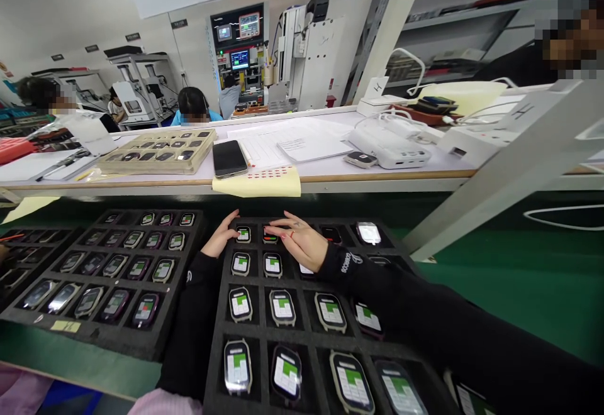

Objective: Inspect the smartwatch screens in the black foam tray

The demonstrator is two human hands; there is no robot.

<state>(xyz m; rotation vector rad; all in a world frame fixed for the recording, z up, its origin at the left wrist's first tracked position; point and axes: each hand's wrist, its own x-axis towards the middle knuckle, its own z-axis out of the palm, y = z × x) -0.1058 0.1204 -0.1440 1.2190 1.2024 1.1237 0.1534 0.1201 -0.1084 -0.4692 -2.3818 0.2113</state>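
Both hands are over the far row of a black foam tray [302,333] on the green desk [472,276], each cell of which holds a strapless watch body with a pale bezel and a lit screen of green and white blocks. The left hand [219,237], its grip loose and holding nothing, touches one lit watch [243,234] with the thumb. The right hand [299,239] lies flat and spread, its fingertips on the neighbouring darker-screened watch [270,237].

Green belt [495,289]: black foam tray [258,333] centre, second black tray [101,332] left. White bench [425,173] behind: beige tray [155,165], phone [229,158], papers [292,141].
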